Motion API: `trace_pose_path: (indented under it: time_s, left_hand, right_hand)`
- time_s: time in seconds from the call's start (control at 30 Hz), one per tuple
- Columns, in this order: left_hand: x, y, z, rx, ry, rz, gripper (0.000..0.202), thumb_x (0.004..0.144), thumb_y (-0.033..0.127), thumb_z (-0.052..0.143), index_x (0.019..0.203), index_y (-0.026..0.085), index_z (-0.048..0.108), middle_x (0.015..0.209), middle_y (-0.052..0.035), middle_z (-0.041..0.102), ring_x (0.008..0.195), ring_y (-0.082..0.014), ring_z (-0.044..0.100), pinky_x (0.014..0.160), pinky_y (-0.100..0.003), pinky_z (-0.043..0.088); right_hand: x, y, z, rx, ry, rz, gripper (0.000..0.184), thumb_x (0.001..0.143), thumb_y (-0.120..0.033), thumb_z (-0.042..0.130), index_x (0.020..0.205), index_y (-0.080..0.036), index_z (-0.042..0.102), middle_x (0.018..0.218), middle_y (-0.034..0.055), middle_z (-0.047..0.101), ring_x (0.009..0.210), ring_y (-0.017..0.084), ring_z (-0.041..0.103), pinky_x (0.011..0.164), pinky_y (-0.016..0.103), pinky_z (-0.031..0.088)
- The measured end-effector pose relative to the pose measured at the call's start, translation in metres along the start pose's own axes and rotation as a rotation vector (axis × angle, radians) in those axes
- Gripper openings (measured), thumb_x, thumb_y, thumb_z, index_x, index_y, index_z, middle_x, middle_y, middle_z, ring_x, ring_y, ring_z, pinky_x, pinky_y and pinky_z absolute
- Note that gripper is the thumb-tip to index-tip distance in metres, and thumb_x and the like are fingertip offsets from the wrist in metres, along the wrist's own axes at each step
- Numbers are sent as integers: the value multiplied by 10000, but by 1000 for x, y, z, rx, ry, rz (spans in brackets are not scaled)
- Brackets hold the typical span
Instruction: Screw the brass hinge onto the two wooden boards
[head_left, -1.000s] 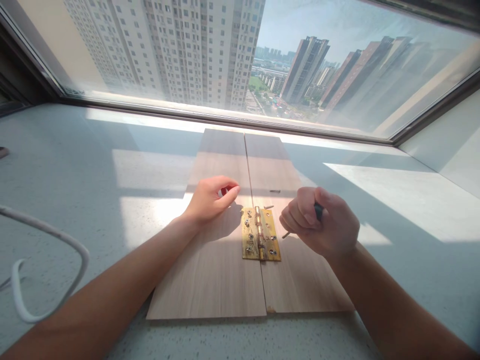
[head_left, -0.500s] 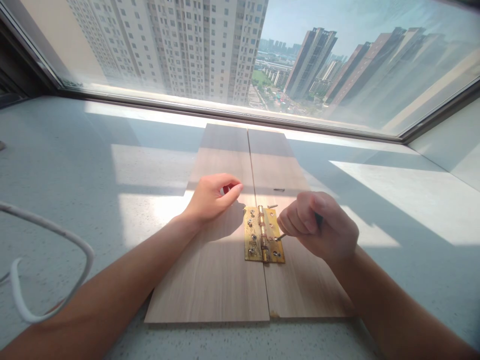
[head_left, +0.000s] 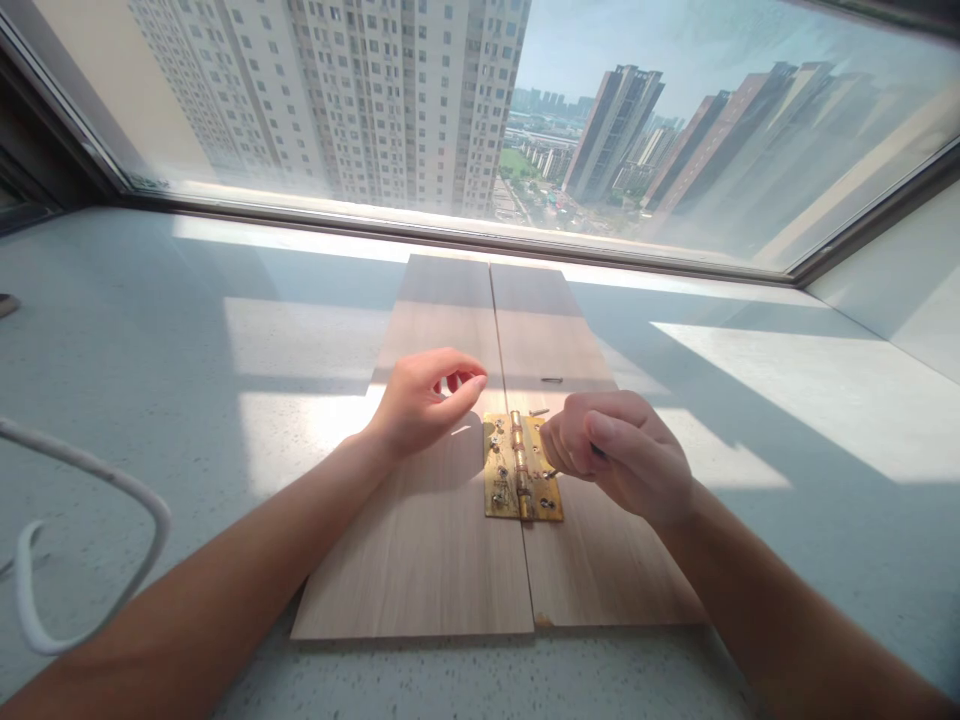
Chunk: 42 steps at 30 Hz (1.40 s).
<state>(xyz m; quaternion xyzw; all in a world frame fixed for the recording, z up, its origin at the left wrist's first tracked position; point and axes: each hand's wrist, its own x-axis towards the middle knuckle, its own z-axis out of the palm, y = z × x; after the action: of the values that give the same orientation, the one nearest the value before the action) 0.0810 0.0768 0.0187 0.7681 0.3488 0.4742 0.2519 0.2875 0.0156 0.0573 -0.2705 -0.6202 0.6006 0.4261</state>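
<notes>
Two pale wooden boards (head_left: pixel 427 540) lie side by side on a speckled white counter (head_left: pixel 150 400). A brass hinge (head_left: pixel 510 470) spans their seam, with several screws in it. My right hand (head_left: pixel 622 455) is closed round a dark-handled screwdriver, and the tool's tip rests on the hinge's right leaf. Just left of the hinge, my left hand (head_left: pixel 427 400) rests on the left board with its fingers curled in a loose pinch; what they hold, if anything, is hidden. Two loose screws (head_left: pixel 551 380) lie on the right board beyond the hinge.
A white cable (head_left: pixel 82 470) loops over the counter at the left. A wide window (head_left: pixel 480 110) with a dark frame runs along the far edge, with tall buildings outside. A white wall (head_left: pixel 900 280) rises at the right.
My right hand has moved left with the screwdriver, from beside the hinge to over its right leaf. My left hand has barely moved.
</notes>
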Motion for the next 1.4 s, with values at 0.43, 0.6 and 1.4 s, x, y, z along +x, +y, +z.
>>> trace_pose_path:
  time_s: [0.43,0.6,1.4]
  left_hand:
    - [-5,64,3,-93,-234,192,374,705,218,785,1010,200,569,865,-14,681,728,-144,613,651,-283,526]
    - [-7,74,24,-53,-74,262,317,748,288,808,961,194,593,836,-11,714,704,-132,649,626,-251,527]
    - [1,74,28,-151,-258,210,106,774,132,760,846,144,683,754,-9,708,668,-108,633,634,-221,516]
  right_hand:
    - [-13,-52,-19,-609,-18,234,190,842,-342,688,970,-212,637,866,30,624,749,163,571,646,303,448]
    - [-10,-52,-18,-504,60,359,283,737,-383,773,792,-204,561,698,-18,574,626,131,528,531,260,387]
    - [-17,-74,-27,-1032,-139,408,398,805,-584,645,705,-202,597,607,-38,555,539,108,466,481,246,322]
